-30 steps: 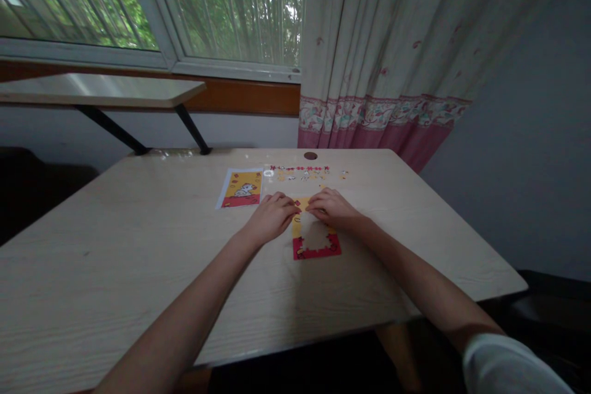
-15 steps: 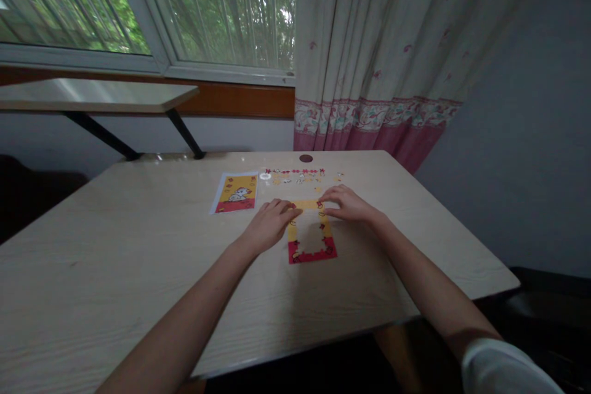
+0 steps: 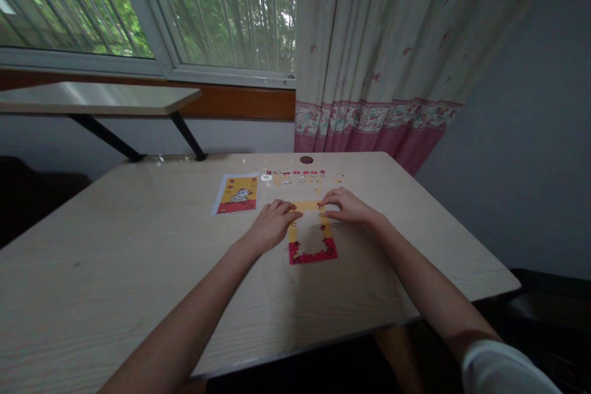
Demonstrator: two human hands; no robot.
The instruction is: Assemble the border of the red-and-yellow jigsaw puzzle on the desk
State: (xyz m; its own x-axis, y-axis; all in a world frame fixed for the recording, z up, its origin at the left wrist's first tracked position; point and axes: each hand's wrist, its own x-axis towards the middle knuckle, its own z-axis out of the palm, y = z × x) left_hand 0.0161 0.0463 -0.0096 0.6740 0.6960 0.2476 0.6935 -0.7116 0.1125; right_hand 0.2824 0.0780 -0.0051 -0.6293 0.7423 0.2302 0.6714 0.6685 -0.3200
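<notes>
A jigsaw puzzle border (image 3: 313, 256), yellow at the top and red along the bottom, lies flat on the table with the bare tabletop showing inside it. At its upper left corner my left hand (image 3: 276, 221) has its fingers and thumb closed on the border's edge, covering part of it. My right hand (image 3: 346, 205) pinches the upper right corner, fingertips on top and thumb against the right side. Beyond the hands, loose puzzle pieces (image 3: 302, 178) are spread in rows, red ones farthest back. To the left lies a picture sheet (image 3: 237, 194) showing a white duck-like animal on yellow and red.
The pale wooden table (image 3: 152, 271) has its near edge close to my body. A white ring-shaped thing (image 3: 266, 177) sits beside the loose pieces. A dark round cable hole (image 3: 306, 160) is near the back edge. A raised shelf (image 3: 101, 98) stands at the back left, a curtain (image 3: 378, 61) behind.
Both hands stay at the border's upper corners with hardly any movement. The whole view has shifted very slightly downward.
</notes>
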